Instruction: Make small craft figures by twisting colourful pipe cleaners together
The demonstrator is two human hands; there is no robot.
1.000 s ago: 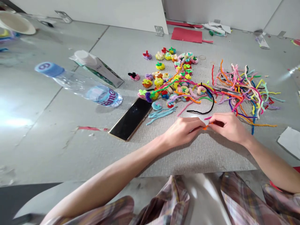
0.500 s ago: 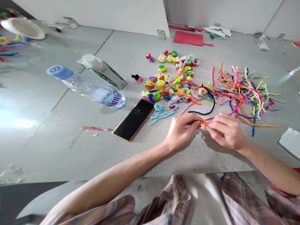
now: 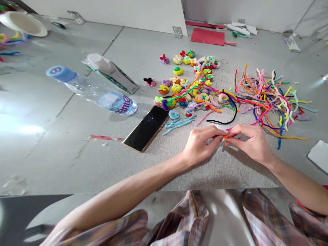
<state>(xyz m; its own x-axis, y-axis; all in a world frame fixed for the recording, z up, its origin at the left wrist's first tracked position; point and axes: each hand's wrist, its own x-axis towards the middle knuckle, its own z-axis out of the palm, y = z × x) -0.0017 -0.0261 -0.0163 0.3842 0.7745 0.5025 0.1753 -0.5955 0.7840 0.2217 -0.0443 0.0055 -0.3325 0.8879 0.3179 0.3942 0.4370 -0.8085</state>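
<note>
A short orange pipe cleaner piece (image 3: 225,137) is pinched between both hands just above the grey mat (image 3: 220,171). My left hand (image 3: 201,145) grips it from the left with closed fingers. My right hand (image 3: 249,141) pinches it from the right, and a pink strand shows at its fingertips. Beyond the hands lie a black pipe cleaner (image 3: 225,120), light blue strands (image 3: 179,123), a cluster of small finished pipe cleaner flowers (image 3: 189,80) and a tangle of loose coloured pipe cleaners (image 3: 271,97).
A phone (image 3: 147,128) lies face up left of my hands. A water bottle (image 3: 92,91) and a carton (image 3: 110,72) stand further left. Red card (image 3: 207,36) lies at the back, a white bowl (image 3: 23,24) far left, white paper (image 3: 319,154) at right.
Both hands stayed together on the orange piece, turning it slightly between the fingertips. The view shifted a little.
</note>
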